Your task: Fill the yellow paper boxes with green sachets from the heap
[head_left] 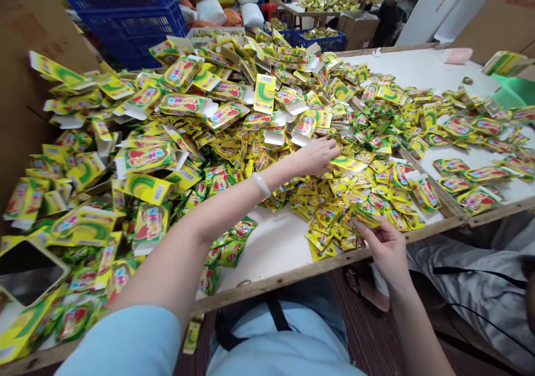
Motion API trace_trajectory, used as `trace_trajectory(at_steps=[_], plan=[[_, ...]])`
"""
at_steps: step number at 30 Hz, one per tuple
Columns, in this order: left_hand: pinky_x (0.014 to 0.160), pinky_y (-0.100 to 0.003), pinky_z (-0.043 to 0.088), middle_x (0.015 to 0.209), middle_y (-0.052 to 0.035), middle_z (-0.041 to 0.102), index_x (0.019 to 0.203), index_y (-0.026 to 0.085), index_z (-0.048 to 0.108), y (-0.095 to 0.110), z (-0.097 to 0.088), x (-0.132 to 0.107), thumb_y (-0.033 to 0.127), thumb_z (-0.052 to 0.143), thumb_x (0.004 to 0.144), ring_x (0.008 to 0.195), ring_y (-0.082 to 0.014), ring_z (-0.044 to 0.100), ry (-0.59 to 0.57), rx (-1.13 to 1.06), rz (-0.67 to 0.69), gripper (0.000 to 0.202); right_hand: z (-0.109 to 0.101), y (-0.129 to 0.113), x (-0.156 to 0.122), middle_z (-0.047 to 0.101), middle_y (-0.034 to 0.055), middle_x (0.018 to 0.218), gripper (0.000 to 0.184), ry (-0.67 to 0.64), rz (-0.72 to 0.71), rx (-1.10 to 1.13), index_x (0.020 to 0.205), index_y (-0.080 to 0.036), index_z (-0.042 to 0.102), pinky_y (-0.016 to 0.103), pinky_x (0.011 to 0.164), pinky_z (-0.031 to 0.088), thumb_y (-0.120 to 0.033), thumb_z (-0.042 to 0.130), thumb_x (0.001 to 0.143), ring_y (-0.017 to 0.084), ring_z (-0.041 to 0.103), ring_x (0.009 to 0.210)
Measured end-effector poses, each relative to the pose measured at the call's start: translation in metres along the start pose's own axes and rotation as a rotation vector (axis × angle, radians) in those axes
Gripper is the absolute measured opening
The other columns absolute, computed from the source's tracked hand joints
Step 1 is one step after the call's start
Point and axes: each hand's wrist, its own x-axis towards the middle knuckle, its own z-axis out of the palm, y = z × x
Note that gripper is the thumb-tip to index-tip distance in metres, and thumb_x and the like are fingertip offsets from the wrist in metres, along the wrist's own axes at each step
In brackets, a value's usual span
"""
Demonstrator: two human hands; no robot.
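Note:
My left hand (320, 156) reaches across the pile, palm down, with a white bangle on its wrist. Its fingers are curled over the near end of a small yellow carton (348, 164), and the fingertips are partly hidden. Close to the table's front edge, my right hand (388, 243) pinches a yellow and green sachet (363, 216) between thumb and fingers. Loose yellow sachets (324, 220) lie around and under both hands. Green sachets (221, 178) are mixed in to the left. Many printed cartons (263, 94), several with open flaps, are heaped behind my left hand.
A phone (31, 271) rests on cartons at the far left. A wooden strip (434, 189) divides the tabletop, with flat cartons (478, 199) beyond it. Blue crates (125, 14) stand behind. A seated person's grey trousers (472, 276) show at right; another person (399, 8) is farther back.

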Motion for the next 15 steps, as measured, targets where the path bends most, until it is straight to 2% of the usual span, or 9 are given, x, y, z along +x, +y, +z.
trace_trajectory(at_steps=[3, 5, 8, 11, 13, 15], plan=[[0.086, -0.036, 0.048, 0.105, -0.0118, 0.064, 0.109, 0.013, 0.062, 0.016, -0.008, -0.052, 0.019, 0.058, 0.084, 0.094, -0.0222, 0.06, 0.079, -0.436, -0.174, 0.026, -0.001, -0.004, 0.004, 0.069, -0.0011, 0.064, 0.025, 0.014, 0.026, 0.062, 0.083, -0.021, 0.073, 0.021, 0.04, 0.044, -0.039, 0.084, 0.07, 0.01, 0.053, 0.044], [0.08, -0.034, 0.05, 0.093, -0.0082, 0.066, 0.104, 0.013, 0.063, 0.042, -0.011, -0.091, 0.028, 0.063, 0.084, 0.085, -0.0197, 0.06, 0.137, -0.752, -0.355, 0.025, 0.004, -0.009, 0.007, 0.072, 0.0007, 0.071, 0.025, 0.017, -0.008, 0.111, 0.085, -0.021, 0.073, 0.021, 0.04, 0.044, -0.037, 0.085, 0.07, 0.012, 0.058, 0.049], [0.075, -0.032, 0.051, 0.084, -0.006, 0.066, 0.096, 0.012, 0.063, 0.088, -0.01, -0.139, 0.036, 0.076, 0.076, 0.076, -0.0174, 0.061, 0.145, -1.146, -0.568, 0.034, 0.021, -0.023, 0.012, 0.073, 0.0019, 0.085, 0.021, -0.023, -0.185, 0.168, 0.094, -0.024, 0.073, 0.02, 0.04, 0.044, -0.029, 0.081, 0.075, 0.013, 0.063, 0.058], [0.074, -0.032, 0.053, 0.079, -0.0029, 0.065, 0.09, 0.014, 0.06, 0.121, -0.012, -0.164, 0.036, 0.081, 0.07, 0.073, -0.0164, 0.061, 0.114, -1.374, -0.625, 0.036, 0.046, -0.039, 0.017, 0.07, 0.0027, 0.095, 0.023, -0.12, -0.444, 0.12, 0.101, -0.027, 0.072, 0.024, 0.052, 0.052, -0.02, 0.077, 0.079, 0.016, 0.066, 0.076], [0.072, -0.031, 0.053, 0.076, -0.0008, 0.063, 0.091, 0.015, 0.057, 0.133, -0.016, -0.172, 0.034, 0.082, 0.07, 0.073, -0.0162, 0.06, 0.144, -1.429, -0.628, 0.038, 0.061, -0.05, 0.018, 0.068, 0.0038, 0.098, 0.021, -0.235, -0.596, 0.0, 0.101, -0.027, 0.072, 0.029, 0.067, 0.057, -0.016, 0.074, 0.082, 0.018, 0.066, 0.088], [0.069, -0.029, 0.052, 0.075, 0.0009, 0.06, 0.091, 0.016, 0.055, 0.139, -0.022, -0.178, 0.032, 0.081, 0.069, 0.071, -0.015, 0.057, 0.16, -1.432, -0.646, 0.038, 0.07, -0.06, 0.019, 0.067, 0.0044, 0.096, 0.016, -0.39, -0.672, -0.182, 0.098, -0.025, 0.072, 0.03, 0.075, 0.056, -0.014, 0.068, 0.087, 0.018, 0.066, 0.09]])
